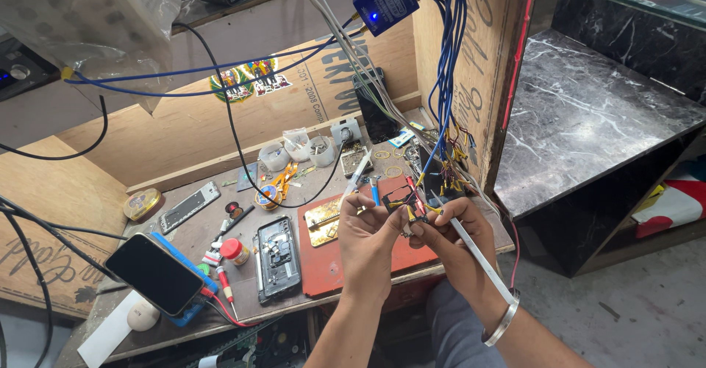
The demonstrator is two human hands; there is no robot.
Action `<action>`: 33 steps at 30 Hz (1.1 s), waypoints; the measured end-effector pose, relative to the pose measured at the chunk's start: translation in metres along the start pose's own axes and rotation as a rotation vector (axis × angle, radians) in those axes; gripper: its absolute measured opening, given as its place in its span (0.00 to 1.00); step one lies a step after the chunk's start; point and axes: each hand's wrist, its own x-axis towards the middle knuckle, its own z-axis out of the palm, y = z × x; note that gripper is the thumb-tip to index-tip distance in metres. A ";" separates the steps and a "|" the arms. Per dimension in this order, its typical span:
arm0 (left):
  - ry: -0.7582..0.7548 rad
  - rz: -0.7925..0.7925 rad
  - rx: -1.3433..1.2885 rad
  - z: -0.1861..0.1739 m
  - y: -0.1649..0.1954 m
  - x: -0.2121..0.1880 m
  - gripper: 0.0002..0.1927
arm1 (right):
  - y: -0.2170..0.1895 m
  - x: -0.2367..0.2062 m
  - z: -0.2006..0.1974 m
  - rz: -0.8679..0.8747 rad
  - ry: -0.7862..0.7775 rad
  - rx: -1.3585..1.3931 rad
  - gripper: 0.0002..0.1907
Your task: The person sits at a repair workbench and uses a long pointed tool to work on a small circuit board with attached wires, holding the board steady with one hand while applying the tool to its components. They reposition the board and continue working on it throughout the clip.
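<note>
Around the red mat (331, 265) you see an opened phone (277, 256) just left, a dark smartphone (153, 272) farther left, and a small red-capped bottle (234, 251) between them.

At six o'clock, the left hand (368, 239) and right hand (452, 236) pinch a small black part (408, 217) with yellow-tipped wires. Beneath lies a red mat (323, 265). Blue cables (445, 59) hang at twelve o'clock from a blue box (385, 0). At three o'clock is a black marble slab (588, 118) veined white. At eight o'clock, a black phone (153, 272) sits on what looks like a blue stand (184, 258).
</note>
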 end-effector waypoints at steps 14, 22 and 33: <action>-0.029 0.005 -0.042 0.000 0.003 -0.002 0.20 | -0.005 -0.001 0.002 -0.007 -0.008 -0.009 0.15; -0.005 0.014 -0.032 -0.001 -0.001 0.000 0.21 | -0.006 -0.001 0.002 -0.011 -0.006 -0.006 0.15; -0.014 0.018 -0.034 0.000 0.001 0.000 0.21 | -0.003 0.000 0.000 -0.004 0.004 -0.028 0.15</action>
